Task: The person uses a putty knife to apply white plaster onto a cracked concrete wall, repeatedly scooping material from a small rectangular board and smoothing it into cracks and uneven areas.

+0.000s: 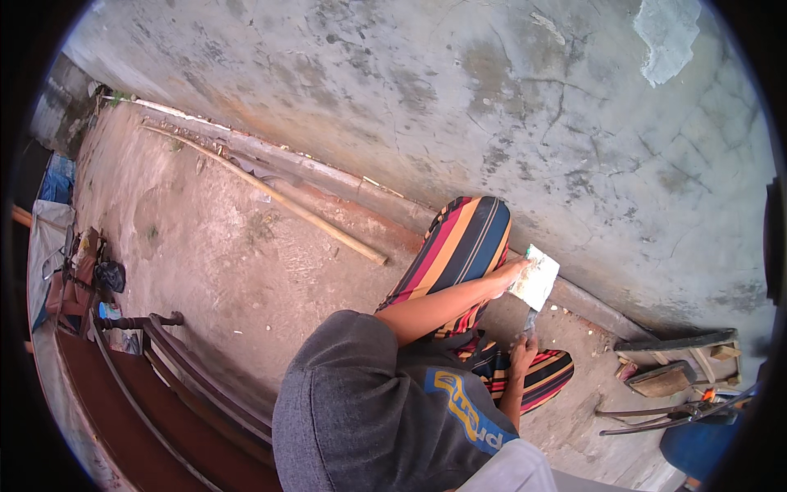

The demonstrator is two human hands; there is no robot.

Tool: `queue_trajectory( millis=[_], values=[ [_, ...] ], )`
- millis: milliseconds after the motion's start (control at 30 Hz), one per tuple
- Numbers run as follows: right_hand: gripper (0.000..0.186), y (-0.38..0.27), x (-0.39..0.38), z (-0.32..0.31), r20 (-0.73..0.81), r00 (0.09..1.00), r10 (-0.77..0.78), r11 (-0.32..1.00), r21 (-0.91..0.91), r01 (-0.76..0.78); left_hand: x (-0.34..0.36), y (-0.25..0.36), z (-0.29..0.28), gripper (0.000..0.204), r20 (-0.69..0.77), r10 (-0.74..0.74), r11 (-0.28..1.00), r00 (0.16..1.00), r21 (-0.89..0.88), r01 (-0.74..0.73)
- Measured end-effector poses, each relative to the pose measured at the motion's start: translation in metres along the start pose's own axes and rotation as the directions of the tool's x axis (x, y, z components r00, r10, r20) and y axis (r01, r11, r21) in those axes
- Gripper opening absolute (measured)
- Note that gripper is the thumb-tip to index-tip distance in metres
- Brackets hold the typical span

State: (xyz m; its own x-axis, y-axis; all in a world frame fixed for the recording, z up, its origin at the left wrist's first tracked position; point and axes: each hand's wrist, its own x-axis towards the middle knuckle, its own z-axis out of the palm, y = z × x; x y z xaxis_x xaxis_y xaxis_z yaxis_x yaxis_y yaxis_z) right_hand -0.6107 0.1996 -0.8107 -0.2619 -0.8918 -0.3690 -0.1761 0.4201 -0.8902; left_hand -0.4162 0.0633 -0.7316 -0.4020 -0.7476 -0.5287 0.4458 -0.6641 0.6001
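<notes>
Nearest the camera, one pale grey piece [512, 471], too cropped to name, overlapped one dark grey shirt [344, 418] with a blue and yellow print. Beyond rose one stained, cracked grey wall [459, 107], bearing one large pale patch [666, 37] high toward its right end. Along its foot ran the far edge of the bare earth ground [221, 279]. One long brown bench [172, 418] stood by the ground's left edge. One pair of striped trousers [459, 254] covered two bent legs, one knee close to the wall. One wooden pole [279, 201] lay on the ground, slanting alongside its wall-side edge. Toward the ground's right edge lay one wooden frame [702, 358] with one loose-looking board [662, 380] inside it; just below, two dark rods [643, 420] reached toward one blue container [697, 447], partly cut off by the rim. One black bag [111, 276] sat past the far end of the bench.

Between the knees and the wall, the left hand [510, 276] pinched one white rectangular slab [537, 283] by its left side, holding it tilted above the ground near the wall-side edge. The right hand [522, 353] had its fingers closed around the lower end of one narrow grey flat-bladed tool [531, 318]. The blade pointed up to the slab's lower edge; whether the two touched could not be told.
</notes>
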Motion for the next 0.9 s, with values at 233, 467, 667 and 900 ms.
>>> queue_trajectory(
  millis=[233, 467, 667, 900],
  values=[
    [0.047, -0.018, -0.008, 0.002, -0.059, 0.991, -0.122, 0.987, 0.099, 0.128, 0.003, 0.001, -0.003, 0.043, 0.008, 0.035, 0.998, 0.999, -0.049, -0.034],
    [0.051, -0.147, -0.023, -0.036, -0.072, 0.836, -0.544, 0.793, -0.371, 0.483, 0.007, -0.004, -0.002, 0.042, -0.029, 0.072, 0.997, 0.997, 0.021, -0.072],
    [0.050, -0.279, -0.038, 0.029, 0.282, 0.727, -0.627, 0.711, -0.175, 0.681, 0.010, -0.005, -0.001, 0.042, 0.067, 0.127, 0.992, 0.990, -0.017, -0.127],
    [0.039, -0.326, -0.075, 0.146, 0.894, 0.272, -0.357, 0.404, -0.115, 0.908, 0.013, -0.002, 0.014, 0.037, 0.086, 0.201, 0.979, 0.976, -0.064, -0.195]
  ],
)
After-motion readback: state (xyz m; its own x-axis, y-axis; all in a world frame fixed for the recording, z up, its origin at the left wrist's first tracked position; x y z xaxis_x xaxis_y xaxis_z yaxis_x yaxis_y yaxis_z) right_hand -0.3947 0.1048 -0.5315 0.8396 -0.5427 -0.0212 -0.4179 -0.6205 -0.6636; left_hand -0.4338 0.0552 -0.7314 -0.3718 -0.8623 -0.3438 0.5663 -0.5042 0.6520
